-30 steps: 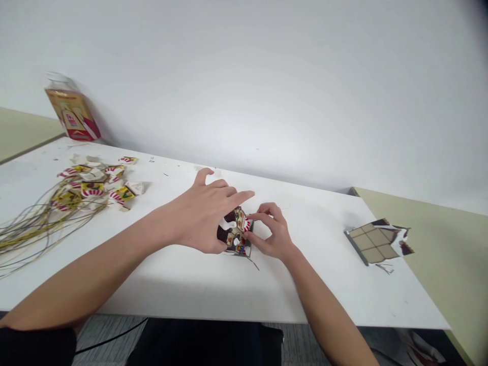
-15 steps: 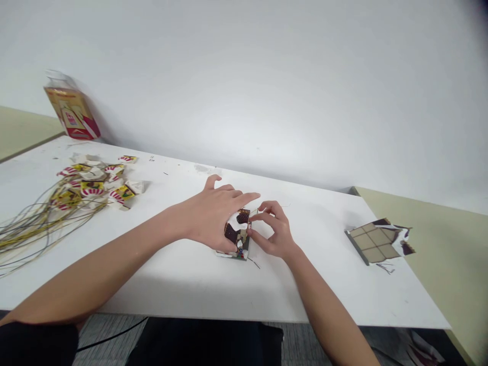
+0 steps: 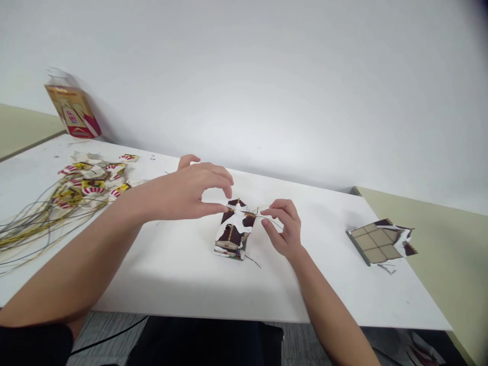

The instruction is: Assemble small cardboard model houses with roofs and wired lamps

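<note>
A small model house [image 3: 231, 229] with a dark brown roof and white snow-like patches sits on the white table in front of me. My left hand [image 3: 194, 190] reaches over from the left, fingers apart and curved, its thumb tip at the roof's far-left edge; whether it touches, I cannot tell. To the right of the house is my right hand [image 3: 284, 223], thumb and forefinger spread. A thin dark wire [image 3: 271, 219] runs from the roof's right side past these fingertips. Another short wire [image 3: 252, 261] sticks out at the house's near-right corner.
A similar house-shaped model [image 3: 375, 241] lies at the table's right edge, its gridded base showing. At left is a heap of small red-white-yellow pieces [image 3: 93, 187] with long wires [image 3: 23, 239]. A carton-like package [image 3: 74, 112] stands against the wall.
My left hand has lifted off the house and drawn back left and away, uncovering the roof. My right hand has shifted slightly right, its fingers now apart from the house.
</note>
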The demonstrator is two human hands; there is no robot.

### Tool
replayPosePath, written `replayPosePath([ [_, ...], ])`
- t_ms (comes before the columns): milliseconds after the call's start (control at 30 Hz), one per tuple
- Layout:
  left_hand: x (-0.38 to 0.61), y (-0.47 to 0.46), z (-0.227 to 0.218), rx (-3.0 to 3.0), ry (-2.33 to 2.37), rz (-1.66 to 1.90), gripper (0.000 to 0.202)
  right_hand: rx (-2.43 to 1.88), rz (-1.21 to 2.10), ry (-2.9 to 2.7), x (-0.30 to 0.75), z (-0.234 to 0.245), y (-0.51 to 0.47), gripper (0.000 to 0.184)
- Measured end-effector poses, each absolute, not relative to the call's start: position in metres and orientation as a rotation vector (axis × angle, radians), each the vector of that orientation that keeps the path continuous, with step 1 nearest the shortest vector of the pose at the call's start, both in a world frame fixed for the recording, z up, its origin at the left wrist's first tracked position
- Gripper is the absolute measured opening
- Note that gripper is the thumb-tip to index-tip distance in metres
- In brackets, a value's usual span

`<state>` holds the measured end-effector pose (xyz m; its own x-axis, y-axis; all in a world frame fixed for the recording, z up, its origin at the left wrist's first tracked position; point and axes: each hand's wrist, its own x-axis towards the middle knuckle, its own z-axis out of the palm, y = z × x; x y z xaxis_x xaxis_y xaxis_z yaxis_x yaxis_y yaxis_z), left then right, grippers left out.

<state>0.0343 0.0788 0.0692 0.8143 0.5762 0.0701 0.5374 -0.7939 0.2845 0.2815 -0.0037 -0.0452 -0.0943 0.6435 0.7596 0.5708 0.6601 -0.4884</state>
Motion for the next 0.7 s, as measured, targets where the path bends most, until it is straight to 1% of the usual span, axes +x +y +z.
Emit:
replayPosePath([
  [133, 0.036, 0.081, 0.066, 2.729, 0.797, 0.247, 0.036, -0.925, 0.034, -1.854, 0.275, -0.050, -0.005, 0.044],
  [233, 0.039, 0.080, 0.064, 2.724, 0.762, 0.230, 0.035, -0.905, -0.050, -1.947, 0.274, -0.053, -0.006, 0.054],
  [533, 0.043, 0.076, 0.066, 2.707, 0.788, 0.221, 0.028, -0.894, -0.143, -1.975, 0.275, -0.049, -0.006, 0.056],
  [700, 0.046, 0.074, 0.066, 2.679, 0.792, 0.223, 0.027, -0.900, -0.134, -1.985, 0.274, -0.048, -0.006, 0.052],
])
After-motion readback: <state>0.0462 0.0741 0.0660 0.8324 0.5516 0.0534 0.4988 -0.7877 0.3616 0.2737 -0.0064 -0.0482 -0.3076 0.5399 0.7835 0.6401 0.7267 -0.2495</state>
